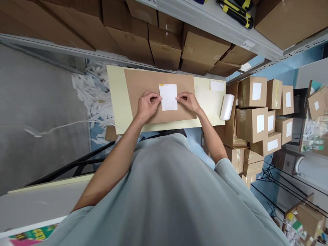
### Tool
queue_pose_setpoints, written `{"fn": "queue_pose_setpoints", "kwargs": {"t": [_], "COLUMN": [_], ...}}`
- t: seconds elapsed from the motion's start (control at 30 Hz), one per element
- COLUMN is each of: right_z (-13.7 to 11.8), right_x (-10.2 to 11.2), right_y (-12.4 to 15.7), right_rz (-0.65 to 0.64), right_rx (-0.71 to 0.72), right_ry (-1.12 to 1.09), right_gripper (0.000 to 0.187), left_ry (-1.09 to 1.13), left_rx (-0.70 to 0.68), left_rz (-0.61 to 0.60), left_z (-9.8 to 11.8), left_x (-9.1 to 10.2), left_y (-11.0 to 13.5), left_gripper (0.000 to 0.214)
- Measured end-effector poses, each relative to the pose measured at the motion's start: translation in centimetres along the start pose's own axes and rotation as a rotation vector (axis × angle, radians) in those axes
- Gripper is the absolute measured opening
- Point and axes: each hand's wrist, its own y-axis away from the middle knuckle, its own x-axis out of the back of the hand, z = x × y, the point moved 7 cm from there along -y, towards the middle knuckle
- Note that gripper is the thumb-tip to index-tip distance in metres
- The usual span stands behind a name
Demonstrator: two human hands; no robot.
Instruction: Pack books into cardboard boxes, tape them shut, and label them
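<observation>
A white label [168,98] with a small yellow mark at its upper left corner lies over a flat brown cardboard sheet [143,82]. My left hand [149,105] pinches the label's left edge between thumb and forefinger. On the opposite side, my right hand [189,101] pinches its right edge the same way. Whether the label touches the cardboard all over, I cannot tell. Beneath the cardboard is a pale yellow tabletop [116,99]. To the right of the cardboard lie a smaller white label [216,85] and a white roll [227,107].
Taped cartons [252,91] with white labels are stacked right of the table. Brown boxes [202,48] fill the shelf behind it, and yellow-black utility knives [237,13] rest on the upper shelf. White paper strips [98,92] are heaped at the left, near a white cable [69,125].
</observation>
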Motion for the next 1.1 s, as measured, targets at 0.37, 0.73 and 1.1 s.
{"fn": "queue_pose_setpoints", "kwargs": {"t": [0.37,0.73,1.1], "right_z": [0.2,-0.8,-1.7], "right_x": [-0.3,-0.7,-1.5], "right_y": [0.3,1.9,2.9], "right_rz": [0.013,0.089,0.233], "right_rx": [0.036,0.031,0.015], "right_ry": [0.026,0.106,0.246], "right_gripper": [0.057,0.047,0.028], "left_ry": [-0.028,-0.066,-0.192], "left_rx": [-0.015,-0.068,-0.126], "left_rz": [-0.004,0.030,0.108], "left_z": [0.2,0.7,2.4], "left_x": [0.0,-0.1,-0.5], "left_y": [0.2,1.1,2.3], "left_gripper": [0.019,0.016,0.018]}}
